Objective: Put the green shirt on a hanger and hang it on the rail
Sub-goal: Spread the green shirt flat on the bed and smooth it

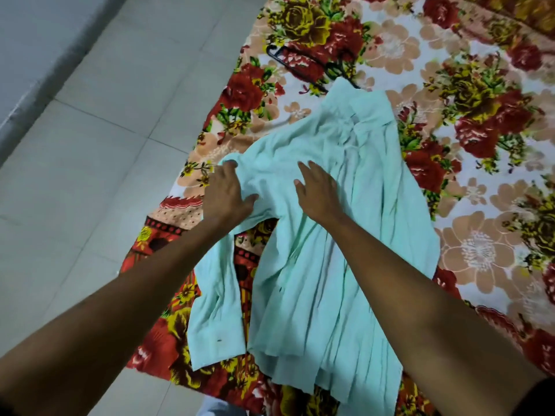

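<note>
Nearest to us, two bare forearms enter from the lower corners and converge toward the middle of the view. Between and beneath them we observe the green shirt (315,265), a pale mint garment spread out and wrinkled on a floral blanket (480,145) printed with red, yellow and beige flowers. The shirt's hem lies closest to us, one sleeve trails down on the left side beside the body of the garment, and the collar end points away toward the far side of the blanket. The left hand (226,193) rests at the shirt's left shoulder area, its fingers bent over a raised fold of the fabric and the thumb spread toward the centre; we judge it to be gripping the cloth there. The right hand (318,190) lies palm down on the upper middle of the shirt, fingers straight and slightly spread, pressing the fabric flat and holding nothing. The two hands are near each other, with a ridge of bunched cloth between them. Beyond the collar, touching or just under the shirt's far edge, we note a dark hanger (303,64) lying flat on the blanket, partly hard to trace against the pattern. To the left of the blanket is a pale tiled floor (90,145).
</note>
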`<move>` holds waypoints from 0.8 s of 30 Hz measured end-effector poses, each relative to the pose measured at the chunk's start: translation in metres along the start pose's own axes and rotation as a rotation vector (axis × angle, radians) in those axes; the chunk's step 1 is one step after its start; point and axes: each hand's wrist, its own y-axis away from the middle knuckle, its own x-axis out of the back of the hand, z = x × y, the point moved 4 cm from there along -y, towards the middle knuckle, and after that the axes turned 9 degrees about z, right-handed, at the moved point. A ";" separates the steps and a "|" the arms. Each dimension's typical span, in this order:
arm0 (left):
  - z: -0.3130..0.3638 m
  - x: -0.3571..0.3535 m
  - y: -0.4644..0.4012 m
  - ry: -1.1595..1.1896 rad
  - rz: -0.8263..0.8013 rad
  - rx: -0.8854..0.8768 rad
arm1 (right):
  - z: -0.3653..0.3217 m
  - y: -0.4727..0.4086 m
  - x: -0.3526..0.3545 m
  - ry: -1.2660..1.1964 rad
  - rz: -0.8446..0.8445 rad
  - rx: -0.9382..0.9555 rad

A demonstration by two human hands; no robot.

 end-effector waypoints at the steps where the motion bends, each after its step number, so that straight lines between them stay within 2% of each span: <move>1: 0.016 -0.001 -0.004 -0.054 0.027 -0.081 | 0.007 0.000 0.005 -0.004 0.032 -0.034; 2: 0.057 -0.028 -0.017 -0.073 0.003 -0.200 | 0.047 -0.003 0.016 0.013 0.082 -0.091; 6: 0.122 -0.061 -0.035 -0.092 -0.198 -0.426 | 0.081 -0.007 0.029 0.061 0.148 -0.126; 9: 0.149 -0.090 -0.043 -0.095 -0.279 -0.542 | 0.091 -0.007 0.038 0.058 0.160 -0.159; 13: 0.207 -0.159 -0.045 -0.158 -0.328 -0.672 | 0.150 0.003 0.053 0.142 0.219 -0.316; 15: 0.220 -0.178 -0.043 -0.200 -0.354 -0.699 | 0.164 0.007 0.054 0.049 0.261 -0.386; 18: 0.218 -0.193 -0.045 -0.288 -0.380 -0.700 | 0.191 0.008 0.054 -0.283 0.298 -0.511; 21: 0.209 -0.195 -0.052 -0.347 -0.365 -0.629 | 0.222 0.010 0.067 -0.398 0.384 -0.642; 24: 0.226 -0.192 -0.037 -0.317 -0.307 -0.599 | 0.240 0.021 0.078 -0.484 0.387 -0.778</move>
